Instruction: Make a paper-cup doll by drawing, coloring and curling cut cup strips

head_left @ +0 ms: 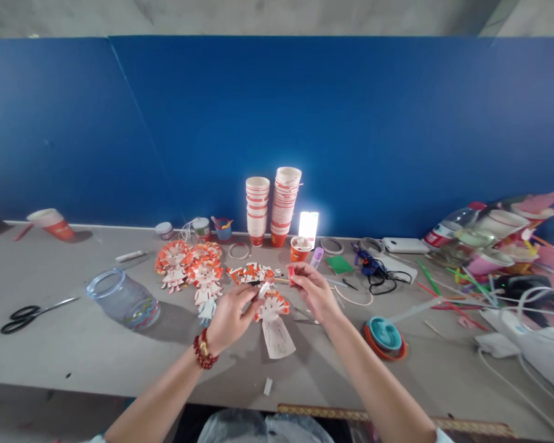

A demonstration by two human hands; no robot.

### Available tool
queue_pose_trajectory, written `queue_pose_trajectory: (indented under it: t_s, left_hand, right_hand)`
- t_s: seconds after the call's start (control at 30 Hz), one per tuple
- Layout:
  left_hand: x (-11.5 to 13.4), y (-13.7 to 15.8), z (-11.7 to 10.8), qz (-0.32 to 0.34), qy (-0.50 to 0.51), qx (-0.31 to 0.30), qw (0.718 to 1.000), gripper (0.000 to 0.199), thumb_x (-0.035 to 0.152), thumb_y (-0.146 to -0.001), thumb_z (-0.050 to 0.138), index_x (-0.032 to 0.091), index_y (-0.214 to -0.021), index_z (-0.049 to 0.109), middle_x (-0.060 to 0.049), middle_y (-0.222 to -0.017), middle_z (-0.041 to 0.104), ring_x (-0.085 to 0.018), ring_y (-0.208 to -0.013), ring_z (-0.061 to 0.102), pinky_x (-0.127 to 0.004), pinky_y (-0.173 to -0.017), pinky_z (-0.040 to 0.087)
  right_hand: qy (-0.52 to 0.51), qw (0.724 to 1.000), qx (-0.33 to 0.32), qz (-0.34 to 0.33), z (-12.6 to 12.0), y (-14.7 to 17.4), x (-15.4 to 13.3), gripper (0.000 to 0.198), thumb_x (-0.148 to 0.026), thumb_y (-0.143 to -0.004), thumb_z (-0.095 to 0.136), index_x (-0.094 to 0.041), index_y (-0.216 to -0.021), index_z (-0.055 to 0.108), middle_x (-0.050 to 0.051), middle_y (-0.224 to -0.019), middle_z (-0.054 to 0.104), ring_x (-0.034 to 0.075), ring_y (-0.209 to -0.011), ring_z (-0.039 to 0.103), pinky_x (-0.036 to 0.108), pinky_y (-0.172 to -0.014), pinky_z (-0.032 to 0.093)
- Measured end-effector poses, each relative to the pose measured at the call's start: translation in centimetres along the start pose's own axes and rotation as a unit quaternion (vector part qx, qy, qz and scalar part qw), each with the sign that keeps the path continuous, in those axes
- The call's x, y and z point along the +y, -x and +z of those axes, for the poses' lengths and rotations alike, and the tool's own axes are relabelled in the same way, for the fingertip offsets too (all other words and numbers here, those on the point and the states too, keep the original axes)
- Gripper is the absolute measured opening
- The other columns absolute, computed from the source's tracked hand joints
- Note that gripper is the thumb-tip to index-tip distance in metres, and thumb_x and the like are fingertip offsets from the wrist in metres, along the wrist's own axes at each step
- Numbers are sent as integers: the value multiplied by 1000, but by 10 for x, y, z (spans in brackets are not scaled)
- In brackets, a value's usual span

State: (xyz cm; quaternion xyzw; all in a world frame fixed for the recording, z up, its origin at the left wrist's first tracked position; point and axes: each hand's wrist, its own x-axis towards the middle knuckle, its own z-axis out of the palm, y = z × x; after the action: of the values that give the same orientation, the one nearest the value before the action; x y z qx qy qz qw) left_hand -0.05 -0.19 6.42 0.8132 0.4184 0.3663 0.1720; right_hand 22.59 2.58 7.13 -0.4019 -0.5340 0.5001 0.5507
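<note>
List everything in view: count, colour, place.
Panel: one, blue, back
Table: one, grey, beneath
Scissors: one, black-handled, left
Jar: one, clear, left
Cup stacks: two, white-red, back centre
Lone cup: one, white-orange, back left
Scrap cup: one, orange, beside stacks
Lit screen: one, white, back
Paper figures: several, orange-white, centre
Corded tool: one, blue, right
Round stack: one, turquoise-orange, right
Bottle: one, clear, right
Other clutter: uncounted, mixed, mostly right
Bracelet: one, red, left wrist
Left hand: one, holding white item, centre
Right hand: one, holding red item, centre

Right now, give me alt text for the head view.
A person's right hand holds a small red item and the left hand a small white one near a paper figure on a table; two cup stacks stand behind.
</note>
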Motion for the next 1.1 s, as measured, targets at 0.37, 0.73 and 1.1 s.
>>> queue_pose_trajectory:
  t_s: [0.37,0.73,1.1]
  left_hand:
    - [30,2,-11,57,-48,-9,997,19,25,-95,46,20,-102,63,-8,-91,65,-23,-86,60,-34,-76,46]
    - [30,7,-14,4,15,-44,999,24,31,-98,39,20,-92,60,-7,-81,60,-19,-73,57,-29,-67,41]
    - [41,13,3,-63,170,-26,983,29,38,-98,39,19,-93,60,-5,-81,61,-18,-73,55,-27,-68,42]
  right_hand:
    - [-185,980,-18,64,29,22,-29,20,-34,-80,71,-22,-93,63,0,-84,61,11,-70,59,23,-68,52]
    - [95,990,-8,-108,28,33,-33,16,-35,-87,64,-22,-96,60,4,-87,64,17,-81,61,29,-74,51]
    - [148,976,67,-145,44,52,-8,12,-34,-93,55,-24,-100,59,6,-89,65,19,-78,65,32,-68,53]
